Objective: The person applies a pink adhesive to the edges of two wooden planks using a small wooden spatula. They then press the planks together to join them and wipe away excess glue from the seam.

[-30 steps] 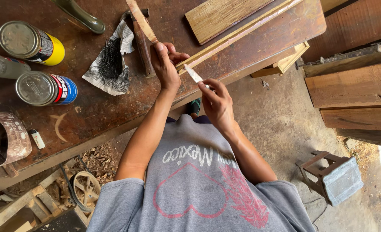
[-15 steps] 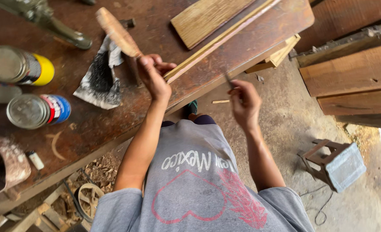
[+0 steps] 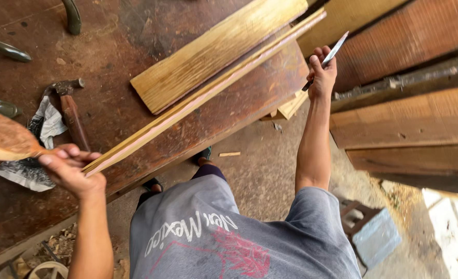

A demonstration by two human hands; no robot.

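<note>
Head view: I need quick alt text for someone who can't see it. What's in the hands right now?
Seen from above, a person's left hand holds a wooden spoon over a dark red workbench, while the right hand is raised off to the side gripping a knife. A long thin wood strip, a plank and a hammer lie on the bench.

Reddish-brown workbench point(image 3: 27, 217), pale yellow plank point(image 3: 213, 51), grey shirt point(image 3: 270, 243).

Grey short-sleeved T-shirt point(image 3: 229, 232) with pale lettering across the chest above a pink-red printed design, sleeves ending above the elbows, 2 bare forearms, bare left hand point(image 3: 71, 168) and right hand point(image 3: 321, 77), dark sandals point(image 3: 151, 186) below
</note>
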